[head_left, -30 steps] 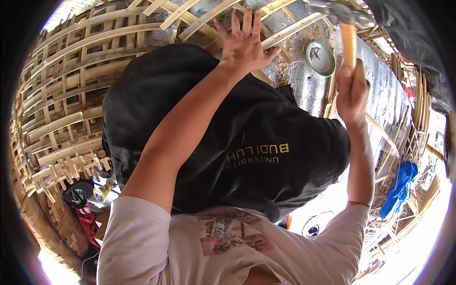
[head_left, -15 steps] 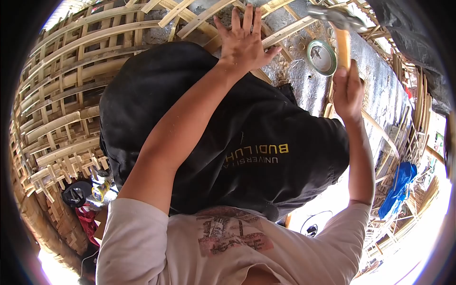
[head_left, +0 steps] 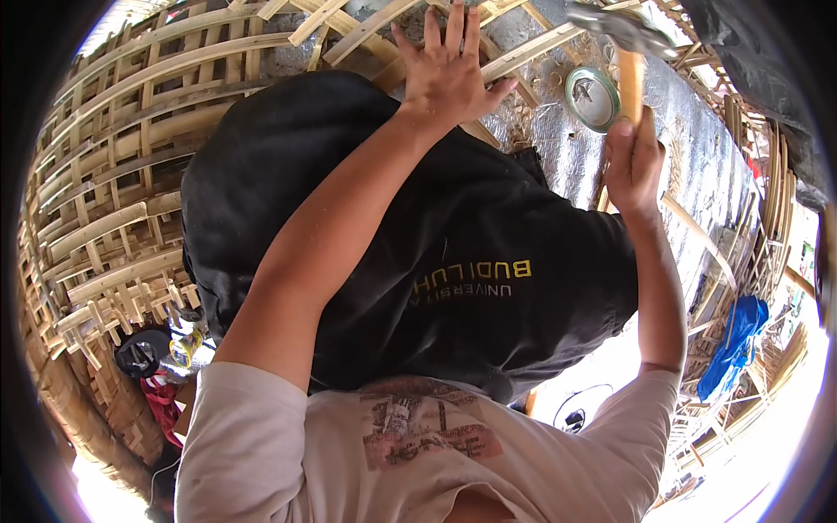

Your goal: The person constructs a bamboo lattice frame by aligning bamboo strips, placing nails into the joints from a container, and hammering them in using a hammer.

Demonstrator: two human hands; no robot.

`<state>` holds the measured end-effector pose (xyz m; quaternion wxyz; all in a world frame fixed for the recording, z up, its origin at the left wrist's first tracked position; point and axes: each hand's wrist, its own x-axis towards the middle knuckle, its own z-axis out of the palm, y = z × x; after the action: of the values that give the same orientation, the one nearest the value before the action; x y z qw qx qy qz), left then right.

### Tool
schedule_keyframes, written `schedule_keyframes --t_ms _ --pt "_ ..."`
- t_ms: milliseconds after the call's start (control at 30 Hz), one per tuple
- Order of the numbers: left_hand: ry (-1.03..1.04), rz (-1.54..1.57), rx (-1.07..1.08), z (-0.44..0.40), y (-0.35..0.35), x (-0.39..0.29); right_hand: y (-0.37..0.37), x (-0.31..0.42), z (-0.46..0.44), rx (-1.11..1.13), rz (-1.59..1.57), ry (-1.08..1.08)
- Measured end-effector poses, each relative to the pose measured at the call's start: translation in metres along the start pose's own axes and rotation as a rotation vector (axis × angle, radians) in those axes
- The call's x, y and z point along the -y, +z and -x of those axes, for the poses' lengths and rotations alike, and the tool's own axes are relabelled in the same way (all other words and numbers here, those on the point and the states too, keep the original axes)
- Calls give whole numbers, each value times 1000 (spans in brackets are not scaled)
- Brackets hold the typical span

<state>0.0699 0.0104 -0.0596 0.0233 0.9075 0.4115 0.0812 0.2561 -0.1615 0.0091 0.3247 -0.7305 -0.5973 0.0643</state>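
Note:
My left hand [head_left: 445,78] lies with fingers spread on the bamboo lattice [head_left: 366,44] at the top, palm down. At the upper right my right hand [head_left: 635,166] is wrapped round the wooden handle of a hammer [head_left: 630,78]. The hammer's metal head, a little blurred, points toward the top of the view. Beside the handle, on silvery foil sheeting [head_left: 567,166], rests a round tin [head_left: 591,98] with a greenish rim. A black garment with yellow lettering [head_left: 418,218] spreads across my lap and fills the middle of the view.
Woven bamboo strips [head_left: 131,166] spread over the left side. A blue plastic sheet [head_left: 732,349] hangs among bamboo sticks at the right. Dark sheeting [head_left: 767,78] is at the upper right. A black cap-like item [head_left: 142,352] lies at the lower left.
My right hand and the hammer have shifted very slightly. The round tin appears a little higher and further right in view. My left hand stays spread in nearly the same spot.

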Motion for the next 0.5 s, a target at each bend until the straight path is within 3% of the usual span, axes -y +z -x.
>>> schedule_keyframes --t_ms 100,133,167,200,233,300,333,400,467,500 --pt "-14 -22 40 -1 0 -2 13 -6 7 -50 39 107" --pt "-12 -33 56 -1 -3 -3 17 -6 4 44 129 -37" --pt "-10 -43 69 0 -6 -4 20 -3 1 358 401 154" --pt "-7 -52 82 0 -10 -5 22 -7 1 309 317 71" --pt "14 -50 -45 1 2 -5 25 -9 3 261 232 -8" --pt "37 -58 -310 0 37 3 20 -6 -2 258 267 122" --pt "25 -51 -176 2 21 3 17 -1 0 274 279 192" --pt "5 -31 91 -2 -5 1 8 11 -1 101 165 75" --pt "-9 -25 129 -1 -6 -1 4 7 4 -3 77 60" --pt "-12 -22 134 -5 -8 -2 6 4 3 139 227 105"
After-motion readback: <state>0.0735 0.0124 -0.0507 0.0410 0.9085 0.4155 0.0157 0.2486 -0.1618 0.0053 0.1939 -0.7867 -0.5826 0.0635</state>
